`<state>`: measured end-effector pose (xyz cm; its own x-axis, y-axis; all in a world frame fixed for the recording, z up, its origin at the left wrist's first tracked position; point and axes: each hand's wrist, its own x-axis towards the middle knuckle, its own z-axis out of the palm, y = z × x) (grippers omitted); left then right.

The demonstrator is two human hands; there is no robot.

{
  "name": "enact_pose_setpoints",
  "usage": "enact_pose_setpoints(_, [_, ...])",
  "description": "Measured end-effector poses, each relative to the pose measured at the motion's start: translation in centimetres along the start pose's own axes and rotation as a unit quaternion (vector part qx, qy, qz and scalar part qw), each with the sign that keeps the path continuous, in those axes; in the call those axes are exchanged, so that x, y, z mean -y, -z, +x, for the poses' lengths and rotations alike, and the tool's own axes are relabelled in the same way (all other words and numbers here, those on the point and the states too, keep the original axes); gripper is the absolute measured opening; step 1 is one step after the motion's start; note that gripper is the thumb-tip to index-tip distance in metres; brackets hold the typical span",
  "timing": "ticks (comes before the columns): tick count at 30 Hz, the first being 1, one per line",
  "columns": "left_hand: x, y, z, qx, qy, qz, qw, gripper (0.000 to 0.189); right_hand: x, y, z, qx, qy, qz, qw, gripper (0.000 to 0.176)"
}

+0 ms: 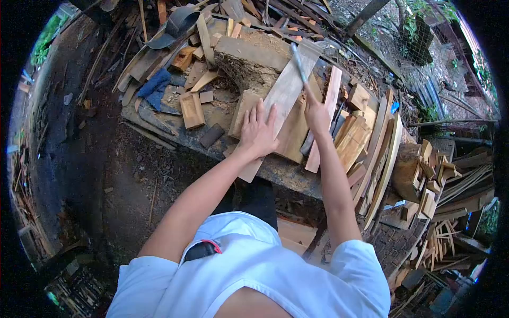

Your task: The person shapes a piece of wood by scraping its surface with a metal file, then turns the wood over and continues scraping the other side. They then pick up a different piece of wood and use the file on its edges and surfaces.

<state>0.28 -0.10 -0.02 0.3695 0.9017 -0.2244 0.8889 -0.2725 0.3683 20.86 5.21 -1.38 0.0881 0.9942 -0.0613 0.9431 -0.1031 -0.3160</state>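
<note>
A long flat wooden board [289,85] lies slantwise across the workbench, its lower end sticking out past the bench's front edge. My left hand [258,131] rests on the board with its fingers spread, pressing on the lower half. To the right of the board, my right hand [317,114] is closed round the lower end of a thin bluish blade-like tool [299,64]. The tool reaches up over the board's far part. Beneath and beside the board are wider wood blocks [292,132].
A workbench [185,143] holds wood offcuts, a small wooden box [192,110], blue cloth [154,90] and a grey cap [172,27]. Long curved strips [386,164] stand at its right. Farther right is a log block [407,169] with stacked pieces.
</note>
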Motion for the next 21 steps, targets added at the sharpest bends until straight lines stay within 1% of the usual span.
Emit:
enact_pose_setpoints(2, [0.2,-0.1,0.1,-0.016,-0.011,-0.006,1.0,0.104,-0.7,-0.8,2.2,-0.06,0.007,-0.022,0.998,0.051])
enact_pose_setpoints(3, [0.2,-0.2,0.0,-0.015,-0.016,-0.003,1.0,0.104,-0.6,-0.8,1.5,-0.062,0.002,-0.021,0.998,0.051])
enact_pose_setpoints(6, [0.0,0.1,0.2,-0.013,-0.006,-0.012,1.0,0.105,1.7,0.4,-2.9,0.017,-0.031,0.003,0.999,0.051])
enact_pose_setpoints(7, [-0.1,0.2,0.1,-0.009,-0.004,-0.009,1.0,0.105,2.1,0.0,-5.3,-0.021,0.009,0.017,1.0,0.05])
enact_pose_setpoints(8, [0.0,0.2,0.0,-0.003,-0.001,-0.007,1.0,0.105,3.7,1.3,-7.5,0.0,0.005,0.014,1.0,0.051])
enact_pose_setpoints(9, [0.0,0.2,0.0,-0.003,0.002,-0.013,1.0,0.105,3.4,1.0,-7.6,0.004,0.008,0.01,1.0,0.051])
enact_pose_setpoints(11, [-0.1,0.2,-0.1,-0.018,-0.008,-0.01,1.0,0.106,2.6,-0.1,-8.5,-0.02,0.043,-0.011,0.999,0.051])
enact_pose_setpoints(12, [0.0,0.0,-0.1,-0.017,-0.01,-0.011,1.0,0.106,3.1,0.9,-7.6,0.01,0.016,-0.012,1.0,0.05])
enact_pose_setpoints(13, [0.0,-0.2,-0.1,-0.021,-0.01,-0.014,1.0,0.105,2.5,0.6,-6.2,0.007,0.013,-0.014,1.0,0.05])
enact_pose_setpoints(15, [0.0,-0.2,0.1,-0.031,-0.012,-0.015,0.999,0.104,2.0,0.1,-3.7,-0.027,0.003,-0.045,0.999,0.051])
enact_pose_setpoints(18, [0.0,-0.4,-0.1,-0.019,-0.009,-0.021,1.0,0.105,2.6,0.2,-3.4,-0.023,-0.021,-0.027,0.999,0.056])
enact_pose_setpoints(19, [0.0,-0.5,0.0,-0.019,-0.005,-0.023,1.0,0.106,3.9,1.3,-4.4,-0.029,-0.021,-0.029,0.999,0.056])
enact_pose_setpoints(21, [0.1,-0.5,0.5,-0.026,-0.002,-0.031,0.999,0.107,6.5,3.0,-8.5,0.072,-0.049,-0.032,0.996,0.055])
